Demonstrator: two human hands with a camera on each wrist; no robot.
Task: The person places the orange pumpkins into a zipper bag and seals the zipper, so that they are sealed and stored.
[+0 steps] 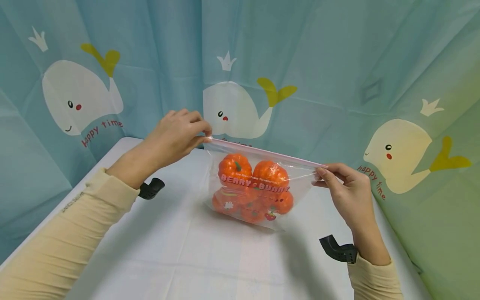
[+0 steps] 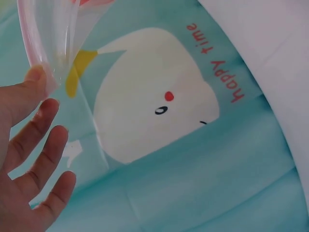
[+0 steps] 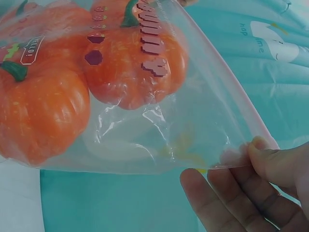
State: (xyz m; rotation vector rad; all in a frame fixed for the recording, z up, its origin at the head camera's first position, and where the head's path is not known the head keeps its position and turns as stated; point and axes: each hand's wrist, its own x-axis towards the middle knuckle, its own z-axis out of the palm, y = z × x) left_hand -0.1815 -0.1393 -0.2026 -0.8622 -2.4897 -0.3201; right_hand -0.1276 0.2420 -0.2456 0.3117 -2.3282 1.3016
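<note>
A clear plastic zip bag [image 1: 240, 227] with a pink top strip and "Berry Bunny" print stands over the white table. Inside it are several small orange pumpkins [image 1: 271, 173] with green stems. My left hand [image 1: 178, 131] pinches the top left corner of the bag between thumb and forefinger. In the left wrist view, that hand's other fingers [image 2: 46, 164] spread loosely away from the plastic. At the opposite corner my right hand [image 1: 350, 191] pinches the end of the pink strip. The strip runs taut between both hands, sloping down to the right.
The white table [image 1: 210, 262] extends in front of and around the bag. Behind it hangs a blue-green curtain [image 1: 322, 50] printed with white whales and "happy time". Black wrist mounts [image 1: 337, 250] sit on both wrists beside beige sleeves.
</note>
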